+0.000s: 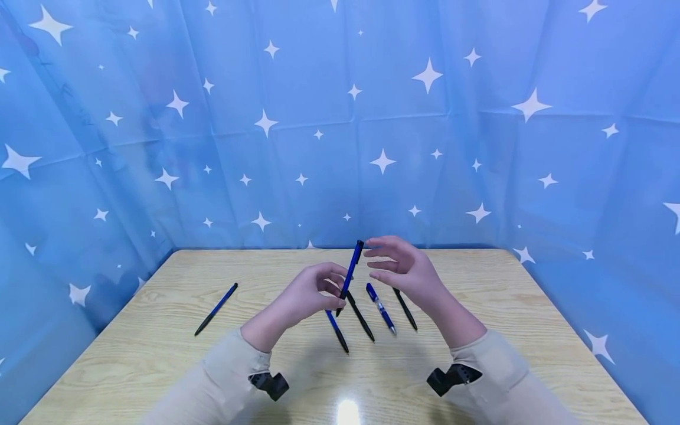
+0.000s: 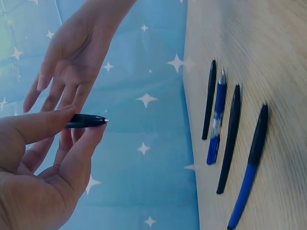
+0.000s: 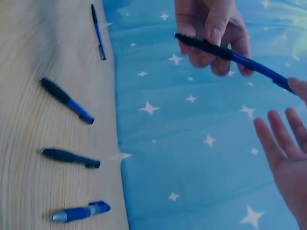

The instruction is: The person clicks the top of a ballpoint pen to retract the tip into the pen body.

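Observation:
Thumb and fingers of my left hand (image 1: pixel 310 289) pinch a blue pen (image 1: pixel 352 268) with a black grip, held up above the table and tilted. Its metal tip shows past the left fingers (image 2: pixel 88 143) in the left wrist view. Beside the pen's upper end is my right hand (image 1: pixel 406 265), its fingers spread and loosely bent. In the right wrist view a right fingertip (image 3: pixel 298 87) overlaps the pen's end; whether it touches cannot be told. Below the hands lie a blue-and-black pen (image 1: pixel 338 333), a black pen (image 1: pixel 361 317), a blue pen with a clear section (image 1: pixel 381 308) and another black pen (image 1: pixel 406 310).
Apart from the others, one more blue-and-black pen (image 1: pixel 216 309) lies on the left of the wooden table (image 1: pixel 133 366). A blue curtain (image 1: pixel 319 189) with white stars hangs behind the table and at both sides.

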Available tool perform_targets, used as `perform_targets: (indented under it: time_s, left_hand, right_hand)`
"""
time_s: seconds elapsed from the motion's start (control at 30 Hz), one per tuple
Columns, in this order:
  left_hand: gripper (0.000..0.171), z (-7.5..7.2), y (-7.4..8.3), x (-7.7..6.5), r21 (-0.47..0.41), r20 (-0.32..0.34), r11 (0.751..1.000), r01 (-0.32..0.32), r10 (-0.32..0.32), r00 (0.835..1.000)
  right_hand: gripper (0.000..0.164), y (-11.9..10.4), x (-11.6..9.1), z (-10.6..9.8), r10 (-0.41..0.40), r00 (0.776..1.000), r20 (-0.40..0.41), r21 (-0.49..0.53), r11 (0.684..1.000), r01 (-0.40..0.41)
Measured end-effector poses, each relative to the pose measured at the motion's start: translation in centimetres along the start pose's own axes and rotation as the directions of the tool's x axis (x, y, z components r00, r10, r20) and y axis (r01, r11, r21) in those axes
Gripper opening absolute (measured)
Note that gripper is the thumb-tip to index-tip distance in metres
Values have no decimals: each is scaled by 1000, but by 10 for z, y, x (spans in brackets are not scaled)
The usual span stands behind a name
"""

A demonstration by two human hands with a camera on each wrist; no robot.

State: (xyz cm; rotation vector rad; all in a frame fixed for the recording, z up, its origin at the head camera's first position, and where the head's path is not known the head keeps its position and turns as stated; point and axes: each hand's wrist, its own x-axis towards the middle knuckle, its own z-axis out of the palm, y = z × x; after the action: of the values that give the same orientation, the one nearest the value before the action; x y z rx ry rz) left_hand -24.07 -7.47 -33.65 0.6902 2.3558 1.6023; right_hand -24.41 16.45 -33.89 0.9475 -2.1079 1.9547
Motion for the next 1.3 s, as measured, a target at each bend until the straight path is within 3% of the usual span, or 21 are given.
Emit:
perform_targets:
  time_s: [0.17, 0.47, 0.7, 0.97, 1.3]
  left_hand:
    - [40, 12, 2, 2, -75, -13, 997, 9, -10, 1000]
    - [27, 32, 5, 4, -224, -73, 974, 25, -42, 996]
    - [24, 45, 8, 5, -359, -133, 932, 43, -97, 986]
    - [23, 50, 9, 5, -353, -196, 935, 16, -90, 976]
    - [21, 52, 11, 4, -335, -224, 942, 0, -80, 971]
  right_hand:
    - [51, -4, 2, 6, 11, 999, -48, 115, 993, -6]
    - [44, -7, 3, 14, -29, 992, -121, 124, 991, 44]
    - [41, -7, 3, 17, -60, 983, -174, 116, 990, 81]
    - [39, -4, 0, 20, -109, 976, -187, 114, 985, 132]
    - [36, -3, -1, 20, -130, 973, -190, 118, 981, 154]
